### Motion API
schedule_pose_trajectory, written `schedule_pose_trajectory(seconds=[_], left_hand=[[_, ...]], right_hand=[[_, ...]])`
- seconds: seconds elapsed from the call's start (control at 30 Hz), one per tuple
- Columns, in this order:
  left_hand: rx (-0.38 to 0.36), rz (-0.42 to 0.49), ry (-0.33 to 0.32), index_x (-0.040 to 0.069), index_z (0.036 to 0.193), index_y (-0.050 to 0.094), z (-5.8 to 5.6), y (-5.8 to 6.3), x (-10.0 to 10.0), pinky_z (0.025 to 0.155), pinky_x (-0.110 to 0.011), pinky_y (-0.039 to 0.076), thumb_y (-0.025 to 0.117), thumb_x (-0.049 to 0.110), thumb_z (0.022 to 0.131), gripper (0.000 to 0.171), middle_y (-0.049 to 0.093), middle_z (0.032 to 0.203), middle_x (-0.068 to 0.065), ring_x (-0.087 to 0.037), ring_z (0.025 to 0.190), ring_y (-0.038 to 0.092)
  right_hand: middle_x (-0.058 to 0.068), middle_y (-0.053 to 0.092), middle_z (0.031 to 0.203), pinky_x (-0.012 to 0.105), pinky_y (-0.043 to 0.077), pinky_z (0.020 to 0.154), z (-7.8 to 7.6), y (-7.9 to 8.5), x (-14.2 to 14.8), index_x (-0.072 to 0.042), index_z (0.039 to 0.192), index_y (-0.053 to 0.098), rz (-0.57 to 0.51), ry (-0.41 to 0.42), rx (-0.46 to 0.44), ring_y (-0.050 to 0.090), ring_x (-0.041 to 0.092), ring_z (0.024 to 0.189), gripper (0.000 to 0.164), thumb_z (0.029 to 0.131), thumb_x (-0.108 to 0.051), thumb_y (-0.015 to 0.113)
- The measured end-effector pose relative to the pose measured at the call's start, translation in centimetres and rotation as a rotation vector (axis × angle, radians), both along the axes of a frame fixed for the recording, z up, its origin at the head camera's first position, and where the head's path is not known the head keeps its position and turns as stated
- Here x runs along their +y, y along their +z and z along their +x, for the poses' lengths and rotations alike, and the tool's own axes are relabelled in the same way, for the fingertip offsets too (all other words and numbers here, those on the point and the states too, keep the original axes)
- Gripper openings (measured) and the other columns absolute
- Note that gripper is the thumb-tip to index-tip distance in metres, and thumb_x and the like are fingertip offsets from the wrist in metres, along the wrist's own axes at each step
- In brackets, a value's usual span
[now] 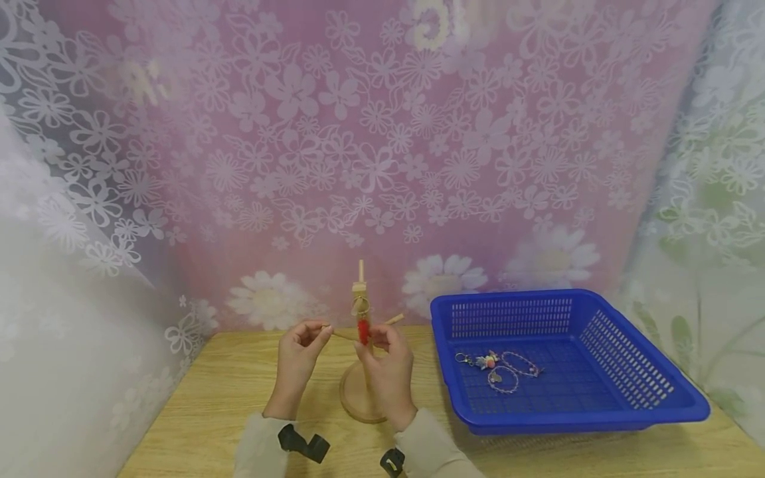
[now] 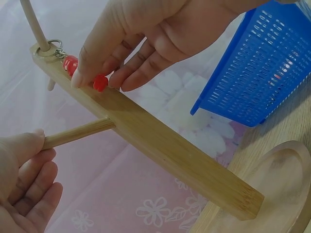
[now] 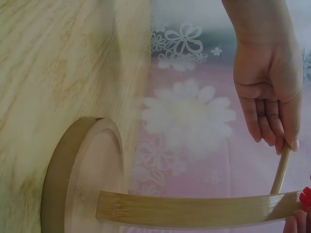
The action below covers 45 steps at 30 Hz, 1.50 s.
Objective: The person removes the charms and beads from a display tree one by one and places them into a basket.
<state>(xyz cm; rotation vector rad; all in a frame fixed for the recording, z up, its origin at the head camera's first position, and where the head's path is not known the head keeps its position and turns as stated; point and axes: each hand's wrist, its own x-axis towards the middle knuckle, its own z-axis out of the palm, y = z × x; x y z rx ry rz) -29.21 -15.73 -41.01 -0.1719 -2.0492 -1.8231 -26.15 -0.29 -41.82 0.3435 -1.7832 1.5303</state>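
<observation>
A wooden peg stand with a round base stands upright on the table. From one of its upper pegs hangs a keychain by its metal ring, its red charm lying along the post. My right hand pinches that charm between thumb and fingers, which cover part of it. On the other side, my left hand pinches the end of a lower side peg between thumb and forefinger, the other fingers loosely bent.
Right of the stand sits a blue plastic basket. Inside it lie a keychain with a small figure and two beaded bracelets. Behind the wooden table hangs a pink flowered curtain.
</observation>
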Motion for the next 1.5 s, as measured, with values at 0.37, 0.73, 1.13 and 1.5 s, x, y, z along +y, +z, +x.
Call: schedule_pose_trajectory(seconds=[0.37,0.73,1.13,1.5], left_hand=[[0.010,-0.006,0.015,0.001,0.094,0.070,0.1,0.1,0.1,0.060,-0.021,0.048,0.071,0.008,0.084,0.012,0.065,0.076,-0.002,-0.010,0.068,0.059],[-0.029,-0.007,-0.011,-0.002,0.097,0.068,1.3,1.5,0.3,0.062,-0.020,0.047,0.070,0.009,0.085,0.016,0.066,0.079,-0.007,-0.008,0.069,0.059],[-0.026,0.006,-0.005,0.000,0.097,0.069,0.1,0.2,-0.1,0.063,-0.020,0.047,0.073,0.014,0.084,0.020,0.065,0.076,0.001,-0.010,0.071,0.060],[-0.026,-0.013,-0.022,-0.005,0.096,0.068,2.0,2.4,0.5,0.062,-0.020,0.047,0.069,0.004,0.085,0.014,0.065,0.077,-0.005,-0.005,0.067,0.058]], right_hand=[[0.003,0.062,0.086,0.030,0.054,0.070,-0.3,-0.3,-0.5,-0.005,0.089,0.063,0.022,-0.089,0.065,0.061,0.016,0.076,0.019,0.077,-0.004,0.077],[0.008,0.068,0.085,0.028,0.056,0.067,0.4,0.0,0.2,-0.001,0.094,0.069,-0.045,0.003,0.076,0.066,0.020,0.074,0.016,0.078,0.001,0.074],[0.019,0.069,0.081,0.033,0.057,0.066,3.4,4.1,0.7,0.011,0.089,0.067,-0.043,0.058,0.051,0.066,0.028,0.071,0.017,0.074,0.013,0.072],[0.013,0.071,0.085,0.027,0.056,0.071,1.7,3.3,1.7,0.004,0.095,0.070,-0.051,0.089,0.062,0.068,0.021,0.077,0.019,0.076,0.004,0.074]])
